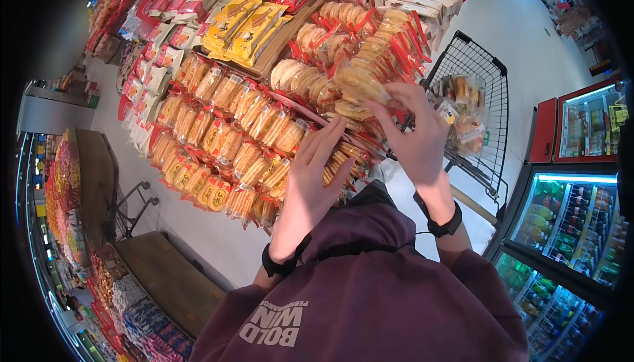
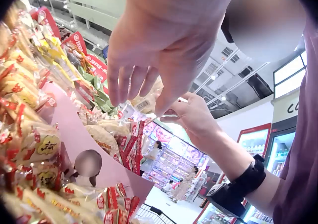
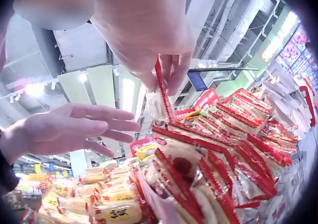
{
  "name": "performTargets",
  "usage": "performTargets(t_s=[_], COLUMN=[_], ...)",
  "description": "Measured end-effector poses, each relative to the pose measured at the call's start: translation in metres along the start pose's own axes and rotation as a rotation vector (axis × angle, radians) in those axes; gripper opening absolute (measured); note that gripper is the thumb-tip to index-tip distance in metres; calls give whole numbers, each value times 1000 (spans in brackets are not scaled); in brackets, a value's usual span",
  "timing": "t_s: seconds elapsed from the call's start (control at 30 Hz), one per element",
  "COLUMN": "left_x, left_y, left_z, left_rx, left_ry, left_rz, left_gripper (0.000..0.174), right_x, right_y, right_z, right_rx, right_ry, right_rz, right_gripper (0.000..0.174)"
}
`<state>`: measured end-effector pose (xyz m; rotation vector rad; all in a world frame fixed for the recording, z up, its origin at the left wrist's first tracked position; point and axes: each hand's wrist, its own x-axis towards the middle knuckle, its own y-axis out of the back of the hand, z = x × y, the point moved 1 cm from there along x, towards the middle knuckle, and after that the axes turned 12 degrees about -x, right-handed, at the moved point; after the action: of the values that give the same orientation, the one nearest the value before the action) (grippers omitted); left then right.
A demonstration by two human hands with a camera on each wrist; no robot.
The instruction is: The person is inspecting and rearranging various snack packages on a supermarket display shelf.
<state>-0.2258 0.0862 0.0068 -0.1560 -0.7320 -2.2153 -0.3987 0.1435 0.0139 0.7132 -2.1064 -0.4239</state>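
In the head view my right hand (image 1: 417,134) pinches a clear-wrapped packet of flat round pastries (image 1: 360,83) above the display. The right wrist view shows the red crimped edge of this packet (image 3: 160,97) between thumb and fingers. My left hand (image 1: 312,164) is beside it, fingers extended and holding nothing, over the pink divider (image 2: 99,154). Rows of similar round pastry packets (image 1: 297,75) with red edges lie beyond the divider. Nearer to me are smaller wrapped pastries (image 1: 221,137) in red-trimmed packs.
A black wire shopping cart (image 1: 485,65) with bagged goods (image 1: 465,114) stands to the right of the display. Glass-door drink coolers (image 1: 568,217) line the right side. Yellow packs (image 1: 244,25) lie at the back, and a brown bench-like surface (image 1: 168,283) is at the lower left.
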Motion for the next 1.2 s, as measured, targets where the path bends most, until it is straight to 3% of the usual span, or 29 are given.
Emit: performTargets(t_s=[0.03,0.13,0.3,0.4,0.5,0.8,1.0,1.2], left_x=[5,22,39,42,39,37,33,34], left_y=[-3,-15,-29,-33,-36,-36,-30,-31], left_z=[-3,-5,-9,-14,-21,-21,-32,-29], left_rx=[36,176,228,249,278,156,101,64], left_ry=[26,2,-16,-22,-5,13,-6,3], left_rz=[-57,-91,-88,-95,-132,-42,14,49], left_gripper=[63,67,66,63,59,50,41,38], right_x=[7,20,39,37,34,31,28,33], right_y=[-1,1,5,2,-2,-29,-19,-30], right_z=[7,12,15,26,34,39,38,35], right_rx=[-33,-90,-93,-100,-163,-262,-285,-209], right_ry=[27,74,71,16,114,356,330,166], right_rz=[-5,16,49,-175,-289,-403,-518,-557], right_gripper=[29,29,28,25,21,30,38,31])
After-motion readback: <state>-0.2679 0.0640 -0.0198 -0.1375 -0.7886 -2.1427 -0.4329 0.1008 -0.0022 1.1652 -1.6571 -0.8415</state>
